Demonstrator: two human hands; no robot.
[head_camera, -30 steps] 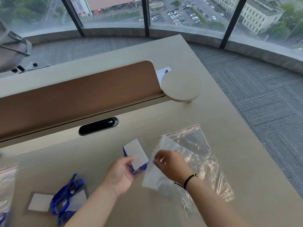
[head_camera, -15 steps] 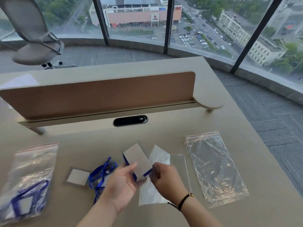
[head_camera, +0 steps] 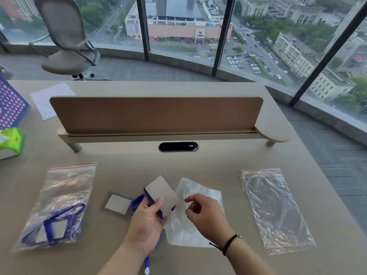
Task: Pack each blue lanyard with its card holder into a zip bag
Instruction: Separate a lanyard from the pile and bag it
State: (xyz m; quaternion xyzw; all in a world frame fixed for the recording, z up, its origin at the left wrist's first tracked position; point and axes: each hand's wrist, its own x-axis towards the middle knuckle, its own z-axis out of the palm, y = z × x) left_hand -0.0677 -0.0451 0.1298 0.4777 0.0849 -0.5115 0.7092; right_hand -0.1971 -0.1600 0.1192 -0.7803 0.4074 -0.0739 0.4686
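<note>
My left hand (head_camera: 148,221) grips a card holder (head_camera: 161,192) with a white card in it, tilted above the desk, its blue lanyard (head_camera: 137,203) trailing under the hand. My right hand (head_camera: 204,213) hovers just right of the holder, fingers curled over a small clear wrapper (head_camera: 195,233) lying on the desk; whether it pinches anything I cannot tell. A second card holder (head_camera: 118,204) lies flat to the left. At the far left lies a zip bag (head_camera: 59,205) with a blue lanyard and card holder inside. An empty zip bag (head_camera: 275,209) lies to the right.
A brown divider panel (head_camera: 156,115) crosses the desk behind the work area, with a black cable port (head_camera: 178,146) in front of it. A green tissue box (head_camera: 11,140) and a patterned box (head_camera: 10,105) sit at the left edge. An office chair (head_camera: 67,38) stands beyond the desk.
The view has tilted up and swung left, bringing the packed bag and boxes into sight. My right hand has let go of the clear wrapper's edge and lifted slightly; my left still holds the card holder.
</note>
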